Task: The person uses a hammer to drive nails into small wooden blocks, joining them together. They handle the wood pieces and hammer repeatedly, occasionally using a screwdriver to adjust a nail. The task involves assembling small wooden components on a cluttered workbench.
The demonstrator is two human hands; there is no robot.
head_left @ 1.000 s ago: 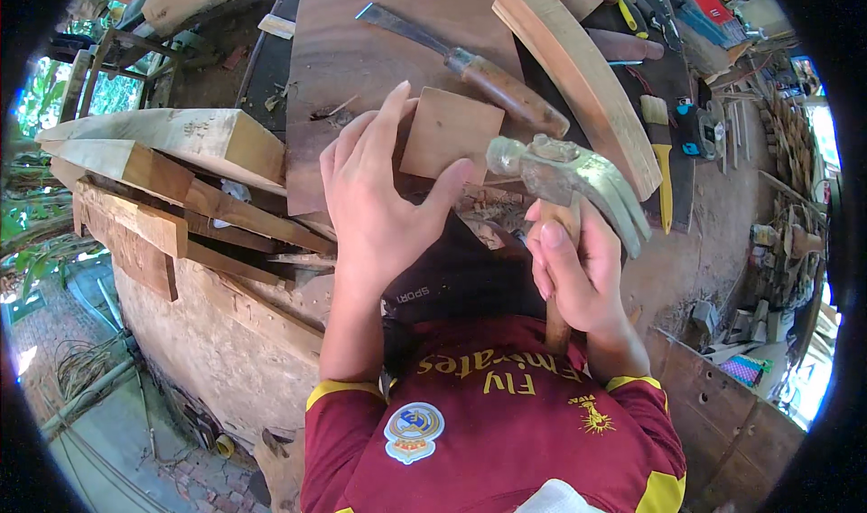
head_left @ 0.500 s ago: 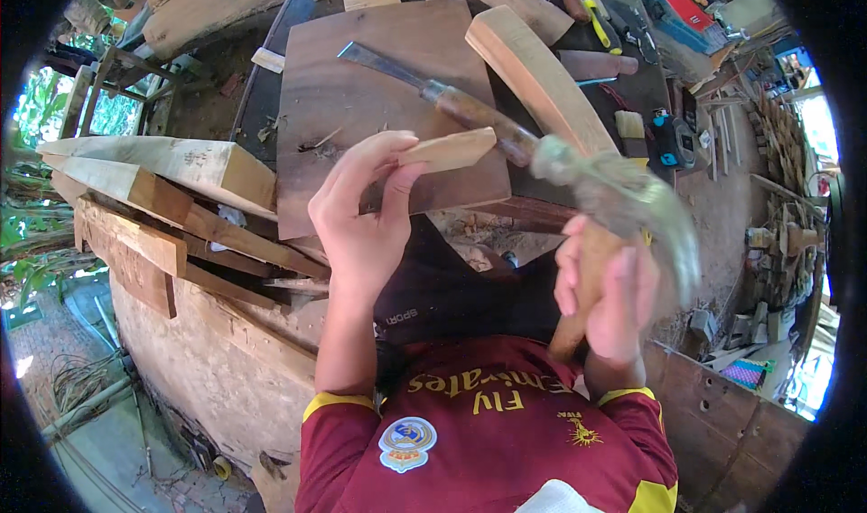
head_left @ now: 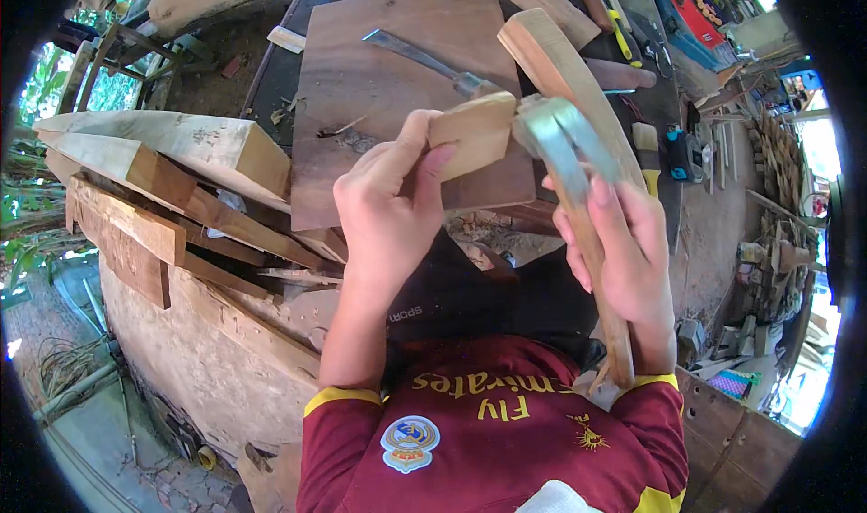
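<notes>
At the upper right rim of the head view lies a flat red rectangular package (head_left: pixel 703 9) beside blue cases, its print too small to tell; a yellow-handled tool (head_left: pixel 617 27) lies just left of it.

The left hand (head_left: pixel 390 208) holds a small pale rectangular wooden block (head_left: pixel 472 134) above a dark brown flat wooden board (head_left: pixel 397 88) — thumb on the near face, the other fingers curled round the block's left end, pinching it. The block's long axis runs roughly left to right, tilted slightly up toward the right, and its right end touches the grey metal head of a hammer (head_left: pixel 555 138).

The right hand (head_left: pixel 623 256) is wrapped round the hammer's light wooden handle, fingers pressed together in a closed grip. The hammer's long axis runs steeply — head up and to the left by the block, handle end down near the maroon sleeve (head_left: pixel 650 414).

A grey metal chisel (head_left: pixel 424 60) lies slantwise on the board, behind the block. A long curved pale plank (head_left: pixel 564 70) runs past the hammer head. Rough pale timber beams (head_left: pixel 163 143) are stacked to the left.
</notes>
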